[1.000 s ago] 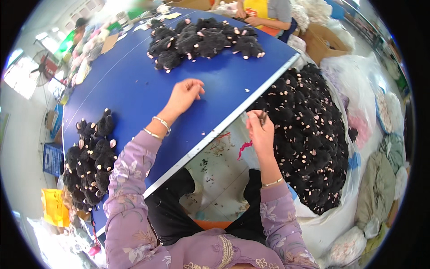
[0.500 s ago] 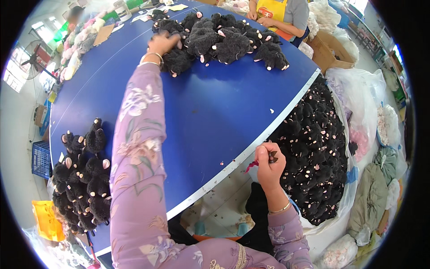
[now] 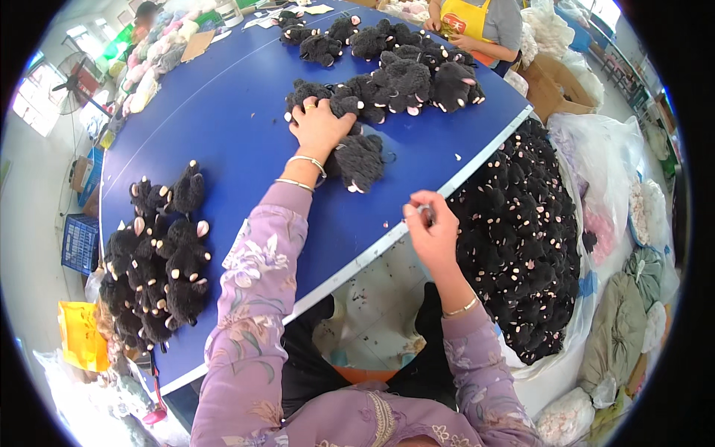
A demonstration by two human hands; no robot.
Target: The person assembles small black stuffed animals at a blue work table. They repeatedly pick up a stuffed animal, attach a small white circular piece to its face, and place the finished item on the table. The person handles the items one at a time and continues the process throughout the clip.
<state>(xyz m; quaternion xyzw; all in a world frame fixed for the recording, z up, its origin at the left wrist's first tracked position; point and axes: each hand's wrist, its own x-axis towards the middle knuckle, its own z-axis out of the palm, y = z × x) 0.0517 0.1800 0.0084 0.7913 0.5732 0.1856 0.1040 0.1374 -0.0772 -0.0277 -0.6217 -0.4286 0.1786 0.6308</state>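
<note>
Head view: left hand [image 3: 319, 127] stretched far across blue table [image 3: 223, 112], fingers closed around black plush toy [image 3: 359, 160], which lies on table just right of wrist. More black toys in heap [image 3: 406, 74] farther right. Right hand [image 3: 432, 227] near table's near edge, fingers pinched narrow on small tool [image 3: 427, 211]; kind unclear. Second toy pile [image 3: 156, 253] on near left of table. Big bag of black toys [image 3: 525, 238] right of table. Another person in yellow apron [image 3: 469, 18] at far side.
</note>
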